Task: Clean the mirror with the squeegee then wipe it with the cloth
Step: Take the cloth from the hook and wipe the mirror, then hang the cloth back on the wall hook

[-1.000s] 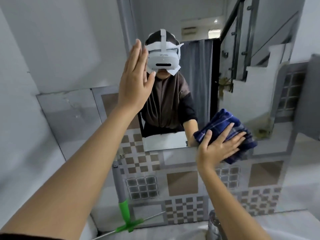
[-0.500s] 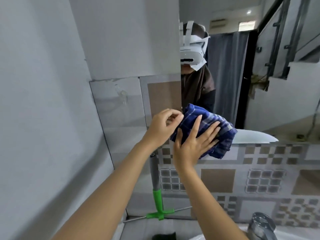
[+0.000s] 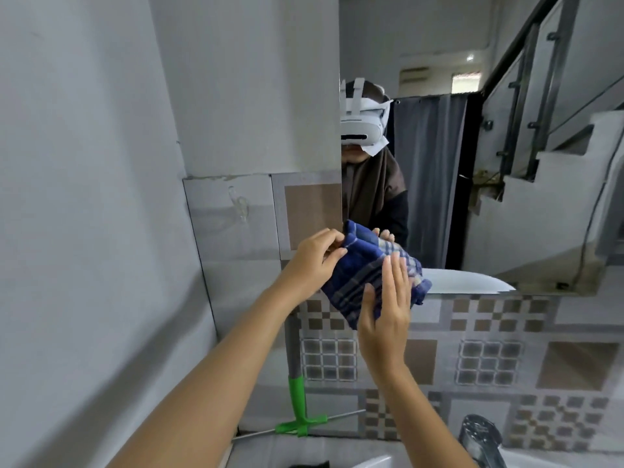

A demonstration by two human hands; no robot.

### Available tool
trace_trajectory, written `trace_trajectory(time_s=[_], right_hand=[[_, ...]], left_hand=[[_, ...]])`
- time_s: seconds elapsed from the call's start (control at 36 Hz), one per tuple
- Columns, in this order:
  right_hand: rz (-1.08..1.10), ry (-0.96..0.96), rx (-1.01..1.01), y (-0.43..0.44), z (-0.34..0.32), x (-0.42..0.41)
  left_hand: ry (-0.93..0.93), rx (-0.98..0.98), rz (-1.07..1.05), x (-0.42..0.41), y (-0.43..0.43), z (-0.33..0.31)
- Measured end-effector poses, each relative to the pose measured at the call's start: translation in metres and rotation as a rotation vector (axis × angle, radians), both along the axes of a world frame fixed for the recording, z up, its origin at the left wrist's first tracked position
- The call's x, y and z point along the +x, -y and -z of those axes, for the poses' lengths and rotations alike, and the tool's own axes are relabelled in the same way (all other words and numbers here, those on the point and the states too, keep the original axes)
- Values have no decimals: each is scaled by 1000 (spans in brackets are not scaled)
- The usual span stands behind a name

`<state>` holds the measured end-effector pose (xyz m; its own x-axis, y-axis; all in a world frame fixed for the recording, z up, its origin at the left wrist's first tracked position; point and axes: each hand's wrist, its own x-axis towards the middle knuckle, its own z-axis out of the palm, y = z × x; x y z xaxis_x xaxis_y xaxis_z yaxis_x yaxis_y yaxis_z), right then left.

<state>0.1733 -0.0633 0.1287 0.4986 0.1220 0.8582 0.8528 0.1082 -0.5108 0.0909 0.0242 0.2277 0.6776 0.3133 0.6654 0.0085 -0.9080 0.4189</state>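
Left side first: a plain grey wall (image 3: 84,197), then the green-handled squeegee (image 3: 297,410) propped upright against the tiles, low down, well below the hands. The left hand (image 3: 312,261) pinches the upper left corner of the blue checked cloth (image 3: 368,275), fingers closed on the fabric. The cloth sits bunched at the mirror's lower left corner. The right hand (image 3: 386,315) lies flat against it, fingers straight and together, pressing rather than gripping. The mirror (image 3: 506,163) fills the right, a tap (image 3: 479,437) near the bottom.
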Motion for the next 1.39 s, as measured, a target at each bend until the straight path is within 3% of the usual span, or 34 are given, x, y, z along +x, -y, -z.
trace_trajectory(time_s=[0.14,0.31,0.44,0.58,0.78,0.94,1.06,1.25,1.39], right_hand=[[-353,-50,-40,13,-30,-7],[-653,-143,-265,11,-52,-27],[-715,-195,-321,0,-44,-50],[-641,-192,-374,-8,-51,-66],[-418,-16,-365,-26,-97,-66],[-260,110,-220,-61,-173,-66],[-182,225,-209,-91,-211,-65],[-45,519,-306,-128,-184,-58],[-139,451,-239,-128,-155,-54]], left_hand=[[-79,42,31,-30,-1,-11],[-162,61,33,-73,-7,-19],[-174,55,-33,-107,-16,-20],[-94,26,-136,-132,-24,-10],[128,-15,-309,-138,-36,-5],[441,84,-423,-118,-51,-62],[500,54,-488,-105,-75,-101],[495,-127,-536,-92,-110,-83],[570,-272,-456,-91,-115,-62]])
